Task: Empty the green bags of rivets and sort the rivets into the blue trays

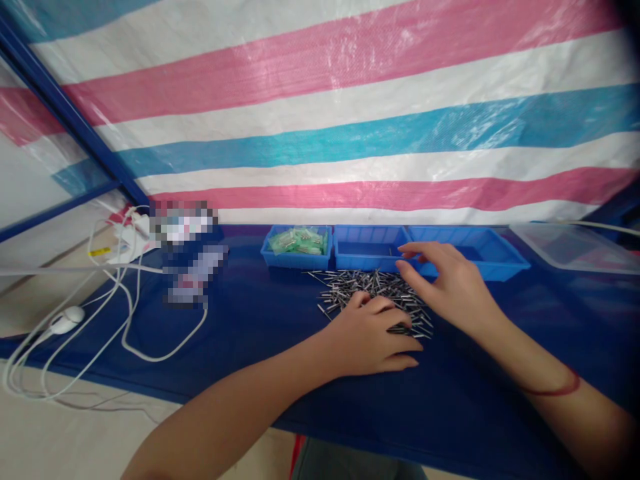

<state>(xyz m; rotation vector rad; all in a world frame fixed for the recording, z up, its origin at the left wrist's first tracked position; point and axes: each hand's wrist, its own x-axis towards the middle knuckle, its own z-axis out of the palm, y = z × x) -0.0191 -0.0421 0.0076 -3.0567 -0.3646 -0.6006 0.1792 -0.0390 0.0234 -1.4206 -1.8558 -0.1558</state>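
Observation:
A heap of thin metal pins lies on the blue table in front of three blue trays. My left hand rests on the near edge of the heap, its fingers curled over some pins. My right hand lies on the heap's right side with fingers stretched out flat, the fingertips near the front wall of the middle blue tray. A red thread circles my right wrist.
The left blue tray holds green parts in clear bags. A third blue tray and a clear plastic tray stand to the right. White cables and a white mouse lie at the left. A striped tarp hangs behind.

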